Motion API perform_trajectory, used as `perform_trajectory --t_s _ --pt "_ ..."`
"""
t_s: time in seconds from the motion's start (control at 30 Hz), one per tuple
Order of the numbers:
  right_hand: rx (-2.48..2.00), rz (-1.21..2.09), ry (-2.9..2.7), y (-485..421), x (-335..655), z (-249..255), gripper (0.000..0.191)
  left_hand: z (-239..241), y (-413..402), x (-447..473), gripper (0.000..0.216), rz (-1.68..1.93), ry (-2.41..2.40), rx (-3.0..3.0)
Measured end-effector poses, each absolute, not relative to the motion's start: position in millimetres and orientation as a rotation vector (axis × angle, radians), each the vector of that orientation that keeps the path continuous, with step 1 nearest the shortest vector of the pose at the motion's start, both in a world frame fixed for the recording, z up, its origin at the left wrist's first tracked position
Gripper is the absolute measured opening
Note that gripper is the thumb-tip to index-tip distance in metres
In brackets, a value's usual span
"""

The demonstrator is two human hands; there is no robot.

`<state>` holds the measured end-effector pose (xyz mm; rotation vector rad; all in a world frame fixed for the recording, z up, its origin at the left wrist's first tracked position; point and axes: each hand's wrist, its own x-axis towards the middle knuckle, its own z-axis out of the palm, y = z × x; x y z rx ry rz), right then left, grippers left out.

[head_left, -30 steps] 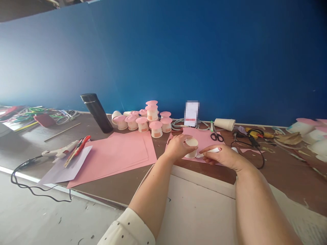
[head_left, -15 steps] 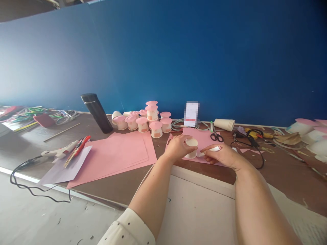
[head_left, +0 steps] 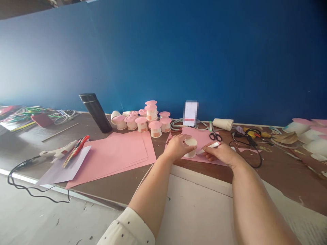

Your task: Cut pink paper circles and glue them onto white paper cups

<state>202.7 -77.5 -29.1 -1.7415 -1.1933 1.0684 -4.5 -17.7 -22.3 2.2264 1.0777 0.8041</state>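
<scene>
My left hand is wrapped round a small white paper cup that stands on a piece of pink paper on the brown table. My right hand is closed round a thin white pen-like object, its tip against the cup's base on the right side. Both forearms reach in from the bottom of the view.
Large pink sheets lie to the left, with a glue gun and red cutter. A black flask, several pink-topped cups, black scissors, stacked cups lying down and cables sit behind.
My right hand has slid a little left, closer to the cup. The left hand and cup stay where they were.
</scene>
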Motion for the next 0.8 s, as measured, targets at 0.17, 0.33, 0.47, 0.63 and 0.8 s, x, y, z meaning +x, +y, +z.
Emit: perform_trajectory --t_s 0.17,0.33,0.47,0.63,0.8 --pt "-1.734 1.094 -1.16 -72.8 205.0 -33.5 0.015 -24.1 -16.0 -4.8 0.052 0.803 1.059 2.238" --pt "-1.735 1.045 -1.138 -68.3 202.9 -36.9 0.016 -26.2 -14.4 -4.0 0.051 0.811 1.063 2.255" --pt "-1.741 1.012 -1.13 -64.4 202.6 -42.6 0.018 -25.8 -14.9 -3.5 0.052 0.797 1.085 2.251" --pt "-1.758 0.961 -1.085 -58.1 204.0 -51.4 0.017 -25.0 -15.7 -3.7 0.053 0.793 1.079 2.247" --pt "-1.768 0.915 -1.045 -53.3 204.5 -56.2 0.019 -25.2 -15.5 -3.2 0.051 0.812 1.074 2.256"
